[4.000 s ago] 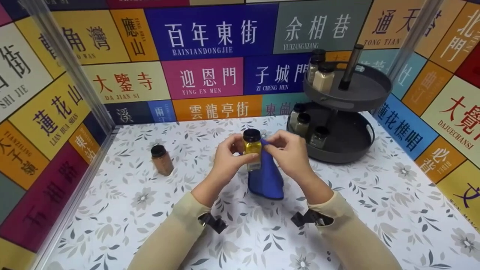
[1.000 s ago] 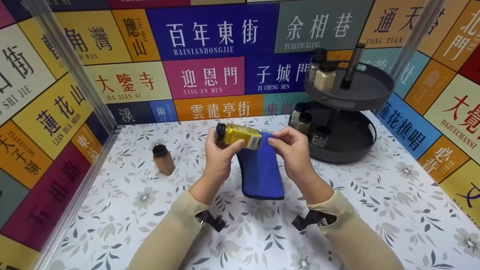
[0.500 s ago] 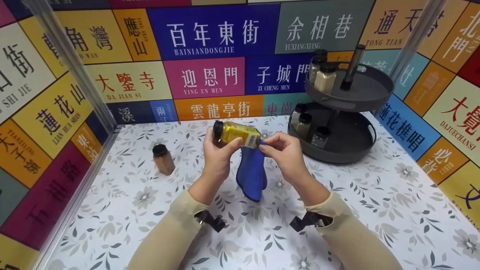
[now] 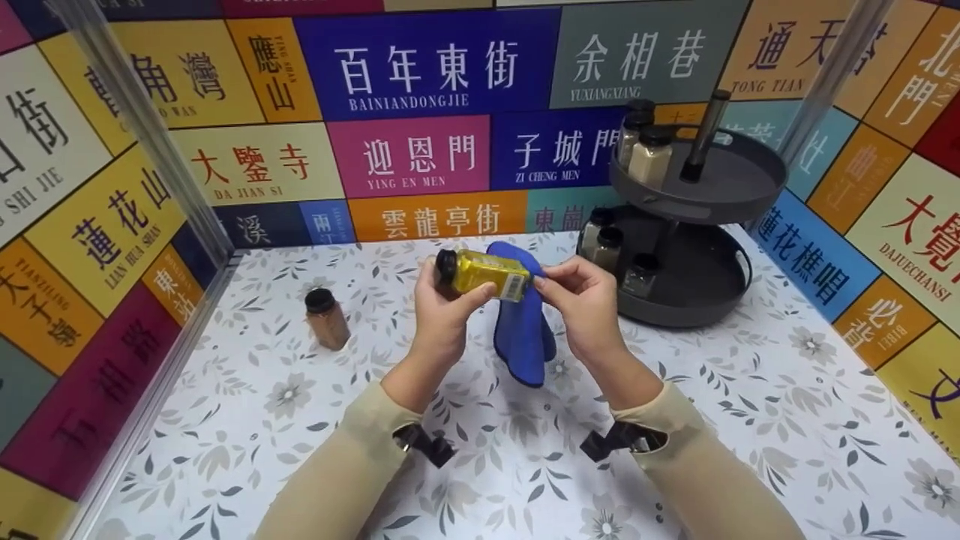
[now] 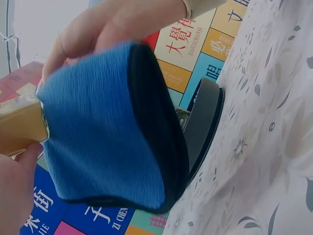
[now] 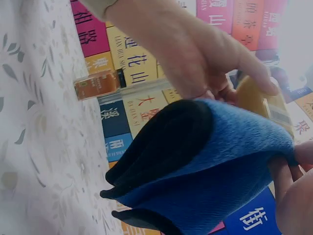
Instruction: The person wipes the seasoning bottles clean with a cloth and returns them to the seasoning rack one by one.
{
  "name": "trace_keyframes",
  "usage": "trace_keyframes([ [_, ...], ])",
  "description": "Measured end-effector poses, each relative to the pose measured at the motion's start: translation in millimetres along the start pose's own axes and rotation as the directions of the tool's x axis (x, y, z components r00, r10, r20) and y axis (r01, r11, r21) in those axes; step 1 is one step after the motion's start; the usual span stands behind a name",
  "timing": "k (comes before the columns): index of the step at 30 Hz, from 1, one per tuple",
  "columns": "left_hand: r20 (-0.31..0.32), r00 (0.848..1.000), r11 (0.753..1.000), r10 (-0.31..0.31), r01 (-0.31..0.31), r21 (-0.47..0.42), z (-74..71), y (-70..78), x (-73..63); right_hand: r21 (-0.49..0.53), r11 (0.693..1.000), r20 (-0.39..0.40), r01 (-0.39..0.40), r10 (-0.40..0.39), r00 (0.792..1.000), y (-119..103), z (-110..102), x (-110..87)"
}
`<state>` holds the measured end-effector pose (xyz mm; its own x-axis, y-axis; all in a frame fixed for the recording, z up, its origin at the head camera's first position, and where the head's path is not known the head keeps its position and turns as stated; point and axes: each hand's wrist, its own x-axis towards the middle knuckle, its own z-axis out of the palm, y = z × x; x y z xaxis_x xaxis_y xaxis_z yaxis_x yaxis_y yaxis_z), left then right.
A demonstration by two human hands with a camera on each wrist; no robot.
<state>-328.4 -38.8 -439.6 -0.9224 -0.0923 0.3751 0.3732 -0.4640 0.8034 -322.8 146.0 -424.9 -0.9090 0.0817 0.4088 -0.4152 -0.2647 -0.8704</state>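
Note:
My left hand (image 4: 442, 311) grips a square spice jar (image 4: 487, 276) with yellow contents and a black lid, tipped on its side so the lid points left and the labelled base faces right. My right hand (image 4: 589, 304) pinches a blue cloth (image 4: 525, 334) with dark edging right at the jar's base. The cloth hangs down in folds above the table, and part of it rises behind the jar. In the left wrist view the cloth (image 5: 98, 127) covers much of the scene; in the right wrist view its folded layers and dark border (image 6: 166, 137) show.
A jar of brown spice (image 4: 328, 322) stands upright on the flower-patterned table (image 4: 292, 465) to the left. At the back right is a two-tier dark rack (image 4: 697, 300) carrying several black-lidded jars. Sign-printed walls (image 4: 420, 67) enclose the back and sides.
Over four seconds the jar has gone from upright to lying sideways in my left hand. In the last half second jar and cloth shifted slightly right, and the cloth's upper part flared up behind the jar.

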Motion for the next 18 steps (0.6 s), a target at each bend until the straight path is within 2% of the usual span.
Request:
trace_keyframes([
  [4,-0.017,1.0,1.0,-0.009,0.008,-0.005,0.7,-2.0,0.1,-0.074,0.997,0.038,-0.009,0.012,0.999,4.8,-0.5,-0.5],
  [10,-0.022,1.0,1.0,0.007,-0.007,-0.016,-2.9,-2.1,4.6,-0.161,0.985,0.168,-0.067,0.094,0.981,-2.5,-8.2,2.8],
  [13,-0.007,1.0,1.0,0.013,-0.013,-0.012,-3.8,-0.3,5.2,-0.117,0.989,0.195,-0.091,0.113,0.974,-7.8,-11.5,4.7],
  [16,0.007,1.0,1.0,0.006,-0.006,-0.008,-2.7,0.6,4.1,-0.025,0.994,0.155,-0.107,0.109,0.982,-10.8,-11.8,5.2],
  [18,0.014,1.0,1.0,-0.001,0.001,-0.004,-0.9,0.5,2.6,0.021,0.996,0.108,-0.088,0.086,0.99,-10.4,-11.0,4.9],
])
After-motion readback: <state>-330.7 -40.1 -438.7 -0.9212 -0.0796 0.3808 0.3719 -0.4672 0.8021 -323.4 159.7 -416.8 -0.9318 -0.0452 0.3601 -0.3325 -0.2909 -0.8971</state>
